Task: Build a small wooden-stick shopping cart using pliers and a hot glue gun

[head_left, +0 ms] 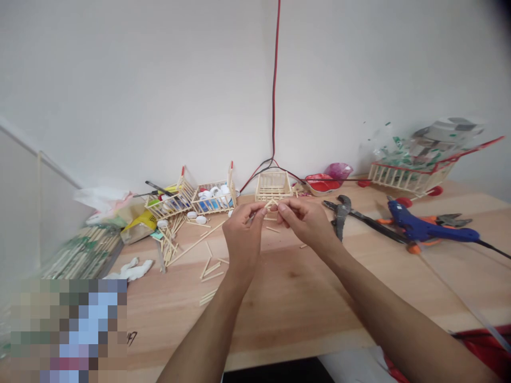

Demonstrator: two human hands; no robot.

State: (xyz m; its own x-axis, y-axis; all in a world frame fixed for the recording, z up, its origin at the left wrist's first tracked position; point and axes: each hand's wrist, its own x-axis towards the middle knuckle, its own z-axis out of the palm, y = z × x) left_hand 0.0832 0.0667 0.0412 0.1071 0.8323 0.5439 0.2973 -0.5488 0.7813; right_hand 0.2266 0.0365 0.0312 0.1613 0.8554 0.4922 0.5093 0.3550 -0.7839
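Observation:
Thin pale wooden sticks [271, 203] meet at an angle between my two hands, held up over the middle of the table. My left hand [243, 229] pinches one side between thumb and forefinger. On the other side, my right hand [304, 219] has its thumb and fingers closed on the sticks too. How the sticks join is partly hidden by my fingertips. Just beyond them stands a small basket made of sticks [273, 183]. Loose cut sticks [211, 268] lie on the table to the left of my hands.
Stick carts with white caps [217, 198] and pens [170, 199] stand at the back left. Bundled sticks [85, 250] lie far left. To the right are pliers [341, 215], a blue glue gun [431, 229], a red dish [322, 183] and a larger cart [407, 178]. Cables hang down the wall.

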